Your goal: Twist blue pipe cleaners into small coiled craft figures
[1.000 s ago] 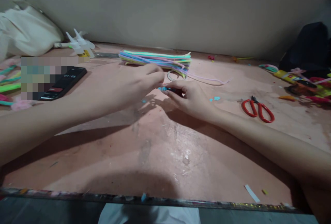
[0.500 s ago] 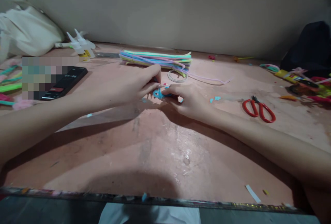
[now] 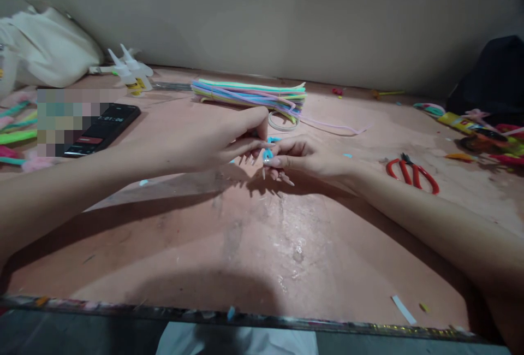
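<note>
My left hand (image 3: 213, 136) and my right hand (image 3: 305, 157) meet above the middle of the pink table (image 3: 262, 246). Between their fingertips sits a small blue pipe-cleaner piece (image 3: 268, 153), pinched from both sides and lifted a little off the surface. Most of the piece is hidden by the fingers. Just behind the hands lies a flat stack of pastel pipe cleaners (image 3: 249, 94), with a white ring (image 3: 282, 121) at its near right corner.
Red scissors (image 3: 413, 173) lie to the right. A black phone (image 3: 104, 125) and two glue bottles (image 3: 131, 74) are at the left, a white bag (image 3: 49, 49) behind them. Coloured craft bits (image 3: 483, 131) and a dark bag (image 3: 491, 76) crowd the far right. Small blue scraps dot the table.
Both hands have lifted slightly off the table with the blue piece. My right hand has turned over so its fingernails point down and toward me.
</note>
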Demonstrator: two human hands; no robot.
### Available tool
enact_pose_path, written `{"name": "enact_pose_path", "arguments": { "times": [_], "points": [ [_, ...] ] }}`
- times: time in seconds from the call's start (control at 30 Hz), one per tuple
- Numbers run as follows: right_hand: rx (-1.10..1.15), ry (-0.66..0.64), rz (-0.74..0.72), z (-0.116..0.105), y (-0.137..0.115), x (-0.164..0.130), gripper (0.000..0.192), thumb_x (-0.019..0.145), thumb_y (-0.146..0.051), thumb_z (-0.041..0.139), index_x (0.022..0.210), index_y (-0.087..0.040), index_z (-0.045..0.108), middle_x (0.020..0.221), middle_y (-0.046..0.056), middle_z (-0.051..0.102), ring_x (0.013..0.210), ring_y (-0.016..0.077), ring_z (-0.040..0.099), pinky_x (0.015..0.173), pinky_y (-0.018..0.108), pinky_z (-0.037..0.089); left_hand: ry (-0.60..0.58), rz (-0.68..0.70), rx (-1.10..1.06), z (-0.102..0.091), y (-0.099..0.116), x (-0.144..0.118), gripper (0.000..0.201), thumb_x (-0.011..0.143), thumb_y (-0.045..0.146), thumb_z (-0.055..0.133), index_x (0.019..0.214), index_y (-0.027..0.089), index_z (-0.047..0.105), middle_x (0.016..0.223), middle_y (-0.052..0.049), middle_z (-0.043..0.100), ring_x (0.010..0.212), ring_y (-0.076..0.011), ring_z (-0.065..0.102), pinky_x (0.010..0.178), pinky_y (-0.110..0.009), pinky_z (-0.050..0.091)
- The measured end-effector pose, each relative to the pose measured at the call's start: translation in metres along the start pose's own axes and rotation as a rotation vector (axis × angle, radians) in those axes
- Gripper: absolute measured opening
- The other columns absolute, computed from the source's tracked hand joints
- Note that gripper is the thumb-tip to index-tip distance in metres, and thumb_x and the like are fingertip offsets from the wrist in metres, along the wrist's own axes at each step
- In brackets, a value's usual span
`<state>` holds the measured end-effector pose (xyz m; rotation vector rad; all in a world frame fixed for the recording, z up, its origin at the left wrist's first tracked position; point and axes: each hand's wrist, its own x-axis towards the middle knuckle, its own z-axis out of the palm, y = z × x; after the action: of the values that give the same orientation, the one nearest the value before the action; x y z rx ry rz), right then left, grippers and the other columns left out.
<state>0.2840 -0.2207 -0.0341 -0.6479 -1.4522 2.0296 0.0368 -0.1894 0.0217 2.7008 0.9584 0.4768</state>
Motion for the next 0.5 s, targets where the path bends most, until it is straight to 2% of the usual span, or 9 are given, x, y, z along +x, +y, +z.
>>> {"name": "enact_pose_path", "arguments": {
  "times": [0.1, 0.2, 0.3, 0.4, 0.5],
  "points": [
    [-0.131, 0.039, -0.023, 0.005, -0.002, -0.002, 0.023, 0.093, -0.034, 0.087, 0.085, -0.015, 0.076, 0.069, -0.002, 0.069, 0.057, 0.0076, 0.057, 0.055, 0.021, 0.048, 0.009, -0.007, 0.012, -0.001, 0.006, 0.003, 0.023, 0.103, 0.048, 0.061, 0.099, 0.029, 0.073, 0.079, -0.002, 0.073, 0.077, -0.0197, 0.068, 0.067, -0.028, 0.046],
    [-0.228, 0.134, -0.127, 0.006, -0.001, 0.002, 0.031, 0.093, -0.041, 0.086, 0.082, -0.016, 0.071, 0.07, -0.001, 0.07, 0.056, 0.0079, 0.057, 0.054, 0.022, 0.046, -0.011, -0.022, -0.038, 0.003, 0.013, 0.007, 0.028, 0.106, 0.043, 0.052, 0.096, 0.024, 0.071, 0.08, -0.002, 0.072, 0.077, -0.0187, 0.067, 0.069, -0.027, 0.047],
    [-0.397, 0.277, -0.252, -0.002, 0.0, 0.008, 0.042, 0.094, -0.054, 0.082, 0.079, -0.019, 0.065, 0.066, -0.002, 0.066, 0.053, 0.008, 0.053, 0.051, 0.023, 0.041, 0.005, -0.014, -0.045, 0.015, 0.015, 0.009, 0.03, 0.106, 0.042, 0.048, 0.098, 0.022, 0.068, 0.087, -0.005, 0.072, 0.081, -0.0207, 0.068, 0.072, -0.03, 0.05],
    [-0.576, 0.349, -0.336, -0.011, 0.0, 0.013, 0.047, 0.096, -0.062, 0.077, 0.081, -0.02, 0.065, 0.064, -0.002, 0.063, 0.054, 0.0092, 0.052, 0.051, 0.025, 0.038, 0.02, 0.004, -0.012, 0.031, 0.011, 0.009, 0.031, 0.106, 0.046, 0.045, 0.105, 0.025, 0.067, 0.096, -0.008, 0.072, 0.086, -0.0238, 0.067, 0.076, -0.037, 0.052],
    [-0.627, 0.355, -0.308, -0.015, 0.001, 0.015, 0.048, 0.098, -0.065, 0.074, 0.082, -0.021, 0.064, 0.063, -0.002, 0.062, 0.052, 0.0094, 0.05, 0.049, 0.026, 0.036, -0.018, 0.007, 0.004, 0.045, 0.004, 0.011, 0.037, 0.109, 0.05, 0.04, 0.111, 0.026, 0.068, 0.097, -0.009, 0.071, 0.091, -0.0254, 0.066, 0.083, -0.041, 0.053]
  ]
}}
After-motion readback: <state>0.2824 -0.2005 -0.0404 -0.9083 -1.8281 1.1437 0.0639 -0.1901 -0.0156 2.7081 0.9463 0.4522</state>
